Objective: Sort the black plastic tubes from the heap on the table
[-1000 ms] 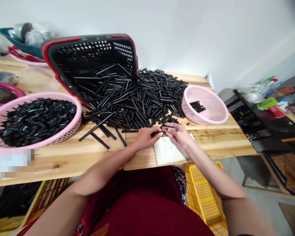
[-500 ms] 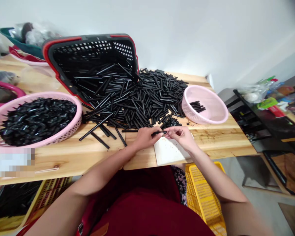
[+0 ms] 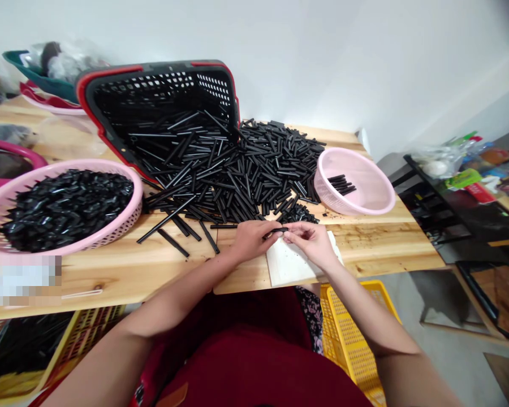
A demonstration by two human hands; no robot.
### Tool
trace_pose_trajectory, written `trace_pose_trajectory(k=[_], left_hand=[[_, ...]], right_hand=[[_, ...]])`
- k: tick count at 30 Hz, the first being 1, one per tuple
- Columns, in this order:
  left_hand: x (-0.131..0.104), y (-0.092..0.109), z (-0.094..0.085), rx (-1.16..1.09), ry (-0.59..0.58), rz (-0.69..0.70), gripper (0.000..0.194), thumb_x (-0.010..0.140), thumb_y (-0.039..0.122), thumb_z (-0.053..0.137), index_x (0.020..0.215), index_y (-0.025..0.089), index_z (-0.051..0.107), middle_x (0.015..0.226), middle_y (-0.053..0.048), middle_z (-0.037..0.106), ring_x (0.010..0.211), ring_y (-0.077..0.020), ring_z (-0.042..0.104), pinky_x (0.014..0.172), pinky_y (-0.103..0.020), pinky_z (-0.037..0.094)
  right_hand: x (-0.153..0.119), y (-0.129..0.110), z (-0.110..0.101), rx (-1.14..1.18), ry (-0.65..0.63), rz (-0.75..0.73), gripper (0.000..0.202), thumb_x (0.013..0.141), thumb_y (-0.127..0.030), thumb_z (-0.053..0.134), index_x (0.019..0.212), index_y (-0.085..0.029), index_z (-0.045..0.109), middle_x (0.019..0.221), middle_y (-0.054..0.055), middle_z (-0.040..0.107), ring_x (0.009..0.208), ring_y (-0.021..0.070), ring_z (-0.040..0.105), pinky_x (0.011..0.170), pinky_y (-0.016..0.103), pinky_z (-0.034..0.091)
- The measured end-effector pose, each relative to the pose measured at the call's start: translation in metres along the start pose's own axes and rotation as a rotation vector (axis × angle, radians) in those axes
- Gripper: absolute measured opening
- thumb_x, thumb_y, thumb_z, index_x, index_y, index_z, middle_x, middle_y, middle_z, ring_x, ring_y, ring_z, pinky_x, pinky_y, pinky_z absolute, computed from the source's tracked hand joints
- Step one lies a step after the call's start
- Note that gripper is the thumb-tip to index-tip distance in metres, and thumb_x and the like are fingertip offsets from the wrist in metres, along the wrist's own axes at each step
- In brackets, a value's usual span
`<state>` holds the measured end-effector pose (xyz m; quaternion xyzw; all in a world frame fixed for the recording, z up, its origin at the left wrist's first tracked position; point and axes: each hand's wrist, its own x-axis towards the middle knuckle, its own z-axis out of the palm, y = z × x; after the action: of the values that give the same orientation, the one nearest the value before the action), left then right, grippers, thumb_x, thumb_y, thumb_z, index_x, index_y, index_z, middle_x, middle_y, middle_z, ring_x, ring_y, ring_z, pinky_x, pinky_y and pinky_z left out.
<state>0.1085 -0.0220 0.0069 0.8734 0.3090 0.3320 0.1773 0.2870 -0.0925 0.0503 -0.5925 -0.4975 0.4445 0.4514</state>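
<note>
A short black tube (image 3: 279, 230) is pinched between my two hands above a white board (image 3: 294, 268). My left hand (image 3: 253, 238) is closed around its left part, with much of the tube hidden by the fingers. At the other end, my right hand (image 3: 313, 240) grips the tip between thumb and fingertips. Just beyond the hands lies a small heap of short black bits (image 3: 299, 214). Behind it spreads a large pile of black tubes (image 3: 254, 169), which spills out of a tipped grey basket with a red rim (image 3: 152, 69).
To the left stands a pink basket (image 3: 136, 206) full of glossy black pieces. A pink bowl (image 3: 371, 192) with several short tubes is at the right. Loose tubes (image 3: 173, 242) lie near the table's front. Yellow crates (image 3: 356, 333) stand below the table edge.
My right hand has closed in slightly toward my left, with its fingers lower on the tube's end. Less of the black tube shows between the hands now.
</note>
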Motion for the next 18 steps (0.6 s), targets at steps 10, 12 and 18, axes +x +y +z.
trace_pose_trajectory(k=[10,12,18], left_hand=[[-0.0012,-0.0033,0.0039,-0.070,0.056,0.043,0.030,0.089,0.040,0.050,0.105,0.023,0.068,0.094,0.001,0.071,0.082,-0.0042,0.065,0.073,-0.013,0.043],[-0.0011,-0.0040,0.0041,-0.062,0.066,0.049,0.029,0.088,0.040,0.051,0.105,0.023,0.068,0.093,0.001,0.071,0.081,-0.0040,0.065,0.073,-0.013,0.043],[-0.0011,-0.0018,0.0021,-0.051,0.030,0.044,0.029,0.089,0.040,0.049,0.106,0.024,0.066,0.094,0.002,0.070,0.081,-0.0038,0.064,0.072,-0.014,0.041]], right_hand=[[-0.0005,0.0003,0.0060,0.149,-0.028,-0.034,0.045,0.072,-0.037,0.076,0.105,-0.010,0.064,0.082,0.006,0.067,0.070,0.0117,0.066,0.070,0.023,0.059],[-0.0005,0.0011,0.0073,0.158,-0.035,-0.040,0.043,0.073,-0.036,0.075,0.105,-0.010,0.063,0.081,0.006,0.067,0.071,0.0118,0.067,0.069,0.022,0.059],[-0.0032,0.0058,0.0063,0.061,0.015,-0.082,0.039,0.073,-0.035,0.076,0.100,-0.009,0.066,0.081,0.007,0.067,0.071,0.0116,0.067,0.070,0.019,0.058]])
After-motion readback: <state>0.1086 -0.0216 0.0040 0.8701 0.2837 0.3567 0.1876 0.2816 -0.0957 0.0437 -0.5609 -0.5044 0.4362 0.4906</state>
